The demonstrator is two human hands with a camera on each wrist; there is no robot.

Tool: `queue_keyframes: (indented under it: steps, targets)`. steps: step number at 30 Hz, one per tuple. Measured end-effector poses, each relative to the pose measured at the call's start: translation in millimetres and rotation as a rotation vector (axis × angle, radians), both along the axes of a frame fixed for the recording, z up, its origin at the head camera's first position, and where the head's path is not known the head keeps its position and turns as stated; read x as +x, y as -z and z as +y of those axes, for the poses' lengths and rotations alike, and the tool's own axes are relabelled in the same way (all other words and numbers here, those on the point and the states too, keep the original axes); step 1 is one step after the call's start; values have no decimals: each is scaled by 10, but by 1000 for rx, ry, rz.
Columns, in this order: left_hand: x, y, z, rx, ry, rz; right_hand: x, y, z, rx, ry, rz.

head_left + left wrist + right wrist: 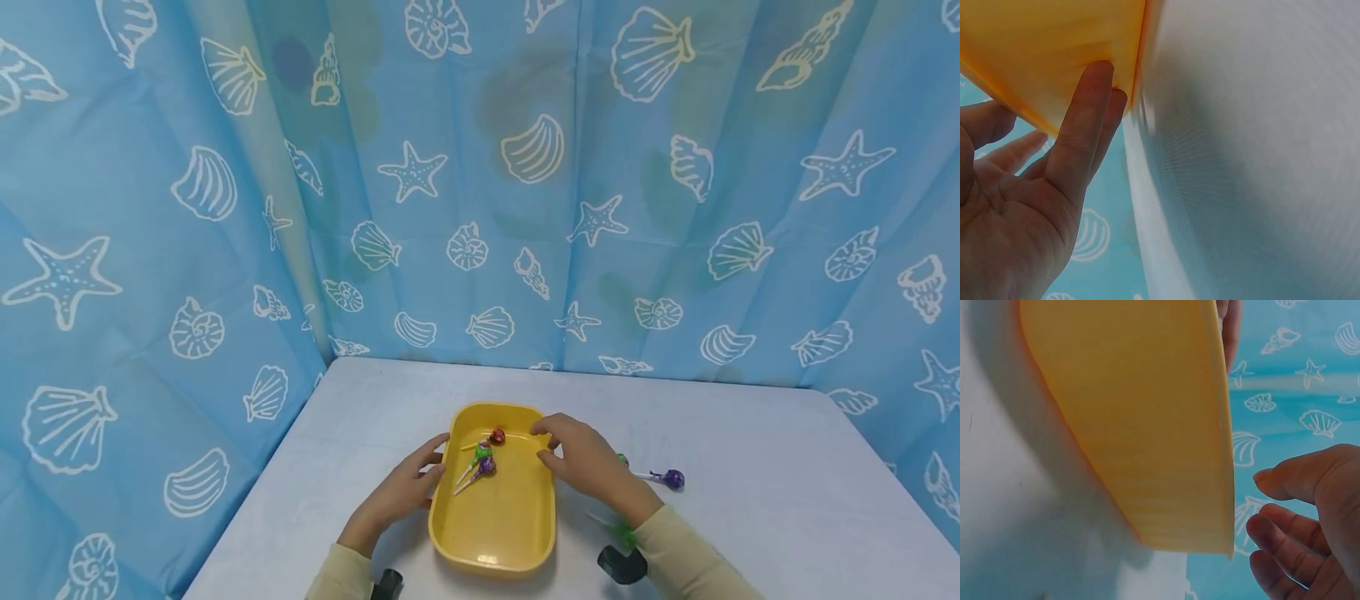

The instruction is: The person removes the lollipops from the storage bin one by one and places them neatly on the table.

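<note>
A yellow plastic tray (498, 533) stands on the white-covered table. Grouped toward its far left part are three lollipops: a red one (497, 436), a green one (482, 451) and a purple one (486, 467). My left hand (405, 485) is at the tray's left side; in the left wrist view its extended fingers (1088, 106) touch the outer wall. Over by the right rim is my right hand (587, 460), its fingers loosely bent and holding nothing. The right wrist view shows a gap between those fingertips and the rim.
To the right of the tray, a purple lollipop (673, 479) lies on the table (757, 500). Green lollipops (623, 459) are partly hidden by my right arm. A blue shell-print curtain (465, 200) closes off the back and left.
</note>
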State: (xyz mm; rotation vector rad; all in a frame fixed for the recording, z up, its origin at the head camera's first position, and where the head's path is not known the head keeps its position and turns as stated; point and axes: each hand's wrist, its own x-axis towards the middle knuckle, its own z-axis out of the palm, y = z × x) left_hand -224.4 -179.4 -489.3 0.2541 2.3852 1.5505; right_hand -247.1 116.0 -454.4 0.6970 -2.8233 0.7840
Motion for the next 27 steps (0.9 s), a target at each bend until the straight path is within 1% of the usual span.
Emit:
queue_keyframes:
  steps: [3, 6, 10, 14, 17, 23, 27]
  targets:
    - [10, 1, -4, 9, 4, -3, 3, -4, -61, -1, -16, -17]
    - [15, 6, -9, 15, 4, -2, 1, -8, -131, 3, -30, -61]
    - [15, 9, -12, 19, 2, -1, -24, 4, -225, 20, -74, -109]
    - [10, 13, -13, 11, -3, -2, -47, 21, -317, 50, -126, -127]
    - [-4, 21, -18, 3, -4, 1, -65, 36, -384, 87, -149, -131]
    - [-15, 28, -26, -2, 1, 10, -92, 67, -497, 121, -160, -181]
    - [-18, 23, -27, -3, 0, 10, -106, 86, -545, 135, -154, -193]
